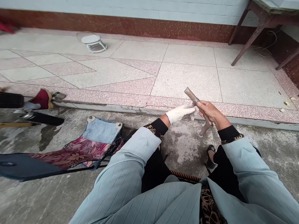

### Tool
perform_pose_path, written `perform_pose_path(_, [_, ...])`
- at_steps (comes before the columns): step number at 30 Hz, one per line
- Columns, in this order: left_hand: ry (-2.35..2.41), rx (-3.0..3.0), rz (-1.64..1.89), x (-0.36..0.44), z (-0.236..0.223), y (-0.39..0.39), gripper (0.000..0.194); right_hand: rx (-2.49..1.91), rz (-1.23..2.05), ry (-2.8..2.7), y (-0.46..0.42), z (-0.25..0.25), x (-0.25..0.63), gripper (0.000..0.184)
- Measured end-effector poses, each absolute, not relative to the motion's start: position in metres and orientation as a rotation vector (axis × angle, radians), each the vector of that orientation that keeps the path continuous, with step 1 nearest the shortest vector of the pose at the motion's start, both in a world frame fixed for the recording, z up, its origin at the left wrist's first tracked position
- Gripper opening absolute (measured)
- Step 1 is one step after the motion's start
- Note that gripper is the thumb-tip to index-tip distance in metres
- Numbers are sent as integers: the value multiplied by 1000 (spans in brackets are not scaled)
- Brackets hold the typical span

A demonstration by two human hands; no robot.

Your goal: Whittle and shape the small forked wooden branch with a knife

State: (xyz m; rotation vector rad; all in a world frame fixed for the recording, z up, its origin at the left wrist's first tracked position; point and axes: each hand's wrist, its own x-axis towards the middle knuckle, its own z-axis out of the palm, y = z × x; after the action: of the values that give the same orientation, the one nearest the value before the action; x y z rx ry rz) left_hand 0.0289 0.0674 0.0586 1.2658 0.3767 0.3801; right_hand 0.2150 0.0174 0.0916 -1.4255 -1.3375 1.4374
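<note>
My right hand, which is bare, is wrapped around a brown wooden stick. The stick is tilted, with its upper end pointing away to the left and a short branch-like piece angling down below my palm. A band of thin wire circles it just above my right thumb. My left hand wears a white knitted glove and is close beside the stick, just left of the wire. Its fingers are drawn together near my right fingertips. What they pinch, if anything, is too small to make out.
A raised terrazzo step runs across in front of me. To my left is a folding fabric chair. A small white stool stands by the wall, a wooden table at far right. Another person's red shoe shows at left.
</note>
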Motion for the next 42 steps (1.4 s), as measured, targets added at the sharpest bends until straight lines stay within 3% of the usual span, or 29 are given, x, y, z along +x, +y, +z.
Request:
perform_pose_path(5, [275, 993, 462, 25, 60, 70, 37, -1205, 1418, -1150, 21, 94, 219, 51])
perform_pose_path(11, [455, 1231, 450, 20, 72, 75, 30, -1124, 1424, -1120, 21, 97, 228, 54])
perform_pose_path(17, [707, 1362, 440, 26, 71, 73, 35, -1003, 1471, -1104, 21, 94, 226, 47])
perform_pose_path(24, [532, 1261, 589, 24, 73, 70, 46, -900, 1553, -848, 26, 95, 232, 42])
perform_pose_path(33, [646, 1393, 956, 22, 65, 84, 34, -758, 1490, -683, 29, 97, 248, 38])
perform_pose_path(42, [982, 1776, 764, 10, 61, 93, 20, -769, 1480, -664, 27, 92, 247, 38])
